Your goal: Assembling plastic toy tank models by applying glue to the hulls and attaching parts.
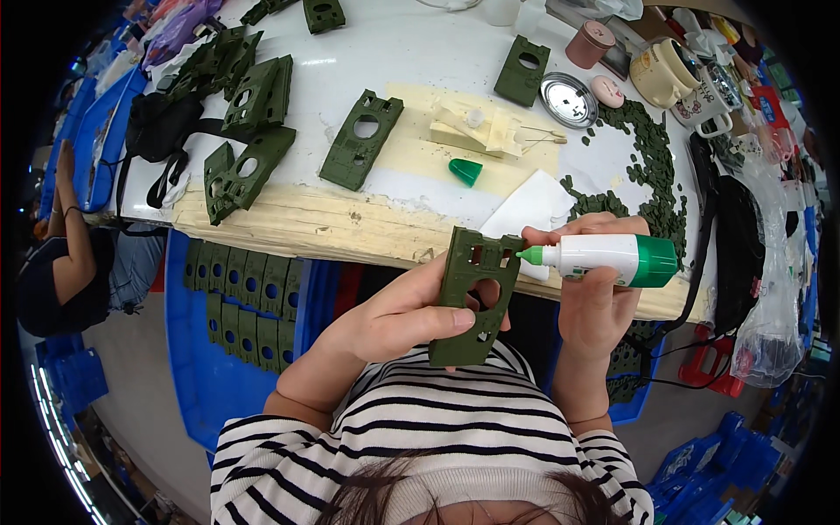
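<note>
In my left hand point(411, 311) is a dark green plastic model tank hull part point(468, 337), tilted upright, with a round hole and small rectangular openings. The thumb lies across its face. My right hand point(599, 306) grips a white and green glue bottle point(604, 258) sideways. Its green nozzle points left, at the upper right edge of the part; whether it touches I cannot tell. A loose green cap point(465, 171) lies on the table beyond my hands. Close to it are a cream-coloured block point(472, 138) with thin pins and a white paper sheet point(528, 208).
More green hull parts point(361, 140) lie on the table's left. Small green pieces point(652, 166) are heaped at right, near a round metal lid point(569, 100) and mugs point(661, 74). A blue bin point(197, 350) below holds rows of parts. Another person point(74, 254) sits at far left.
</note>
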The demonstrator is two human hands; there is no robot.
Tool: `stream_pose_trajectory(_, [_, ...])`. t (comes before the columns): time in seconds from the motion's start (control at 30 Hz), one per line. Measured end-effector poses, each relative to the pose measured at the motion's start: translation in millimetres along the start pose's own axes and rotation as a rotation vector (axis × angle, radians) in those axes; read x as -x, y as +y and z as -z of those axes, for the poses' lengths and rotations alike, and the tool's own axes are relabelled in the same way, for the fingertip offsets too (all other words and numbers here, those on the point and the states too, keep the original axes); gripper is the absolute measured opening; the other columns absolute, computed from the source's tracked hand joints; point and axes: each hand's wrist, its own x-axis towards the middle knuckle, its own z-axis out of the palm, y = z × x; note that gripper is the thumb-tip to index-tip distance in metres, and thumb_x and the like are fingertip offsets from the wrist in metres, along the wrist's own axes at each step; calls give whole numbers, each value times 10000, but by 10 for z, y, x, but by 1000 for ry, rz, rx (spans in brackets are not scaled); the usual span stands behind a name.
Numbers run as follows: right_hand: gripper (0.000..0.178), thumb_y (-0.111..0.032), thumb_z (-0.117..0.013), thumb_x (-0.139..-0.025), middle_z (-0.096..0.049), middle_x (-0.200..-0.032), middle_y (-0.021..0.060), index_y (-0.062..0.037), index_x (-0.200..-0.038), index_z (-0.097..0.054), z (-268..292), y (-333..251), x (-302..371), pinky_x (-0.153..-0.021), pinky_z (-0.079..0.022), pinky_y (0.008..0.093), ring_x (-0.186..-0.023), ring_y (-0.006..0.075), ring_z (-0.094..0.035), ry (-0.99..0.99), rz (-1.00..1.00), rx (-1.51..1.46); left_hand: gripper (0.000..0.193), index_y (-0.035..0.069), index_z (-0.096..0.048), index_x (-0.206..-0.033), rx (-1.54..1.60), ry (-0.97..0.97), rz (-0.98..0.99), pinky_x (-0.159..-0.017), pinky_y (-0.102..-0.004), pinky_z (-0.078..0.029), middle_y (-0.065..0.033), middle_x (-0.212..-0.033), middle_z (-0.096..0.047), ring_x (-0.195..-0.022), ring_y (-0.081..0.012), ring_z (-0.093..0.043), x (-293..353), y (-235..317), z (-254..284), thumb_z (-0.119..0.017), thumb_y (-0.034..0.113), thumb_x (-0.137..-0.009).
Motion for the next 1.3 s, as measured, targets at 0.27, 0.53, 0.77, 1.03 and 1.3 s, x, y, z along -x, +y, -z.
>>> stream_pose_trajectory(0.27, [374, -298, -633, -896, -515, -974, 105, 37, -1029, -532, -7, 0, -3, -781, -537, 370, -910, 297, -655, -5, 7, 19, 482, -42, -337, -1326, 5, 3, 1, -880, -336, -463, -107, -1090, -502, -1036, -210, -556, 0, -11, 1, -492, 120, -900])
stream_pose_trajectory(0.53, [384, -301, -640, -891, -532, -967, 109, 36, -1036, -526, -7, 1, -6, -787, -537, 374, -904, 289, -656, -6, 43, 71, 605, -49, -321, -1357, -13, 71, 16, -861, -344, -457, -169, -1062, -546, -1000, -247, -563, -7, 15, -60, -531, 208, -851])
stream_pose_trajectory(0.77, [370, -300, -649, -885, -552, -960, 105, 22, -1028, -537, -35, -15, -9, -785, -532, 354, -897, 262, -652, 4, 39, 63, 491, -37, -313, -1344, 0, -3, -18, -773, -286, -501, -130, -1076, -533, -978, -183, -560, -6, -35, 20, -480, 123, -911])
stream_pose_trajectory(1.03, [350, -296, -651, -885, -574, -957, 99, 3, -1028, -541, -19, 6, -5, -786, -513, 330, -901, 228, -636, 2, 61, 108, 665, -63, -312, -1357, -32, 87, 49, -864, -362, -453, -208, -1055, -567, -983, -276, -575, -10, 3, -33, -551, 248, -820])
stream_pose_trajectory(1.3, [431, -367, -585, -911, -448, -974, 98, 31, -1039, -485, 38, -21, -7, -815, -568, 489, -917, 231, -584, -60, 24, 217, 451, -35, -346, -1309, -21, -3, -21, -854, -313, -470, -120, -1076, -533, -1012, -191, -553, -14, -21, 22, -480, 117, -906])
